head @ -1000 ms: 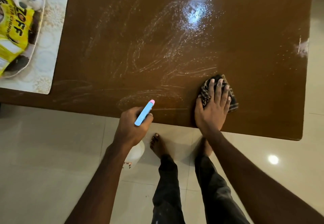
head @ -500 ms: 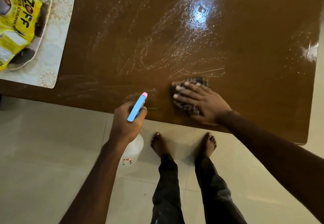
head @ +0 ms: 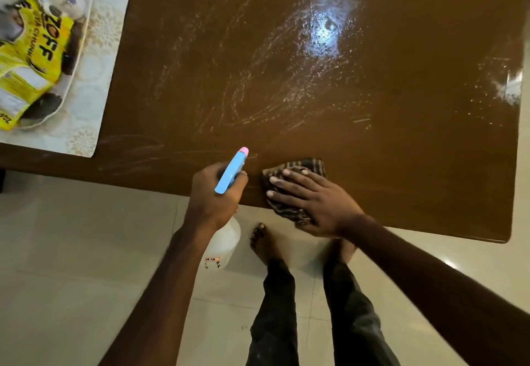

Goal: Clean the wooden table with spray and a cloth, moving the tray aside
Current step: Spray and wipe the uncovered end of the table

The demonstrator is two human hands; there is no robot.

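Pressing cloth (head: 311, 164) on table (head: 315, 93) edge, right grip (head: 315, 205) flat-fingered; left grip (head: 212, 193) curled round spray bottle (head: 231, 172); tray (head: 87, 13) on mat (head: 94, 93) far-left.

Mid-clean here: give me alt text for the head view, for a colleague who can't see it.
A right hand presses a dark striped cloth flat on the near edge of a streaked brown wooden table; the left hand grips a white spray bottle with blue nozzle beside it. A white oval tray holding a yellow packet sits far left.
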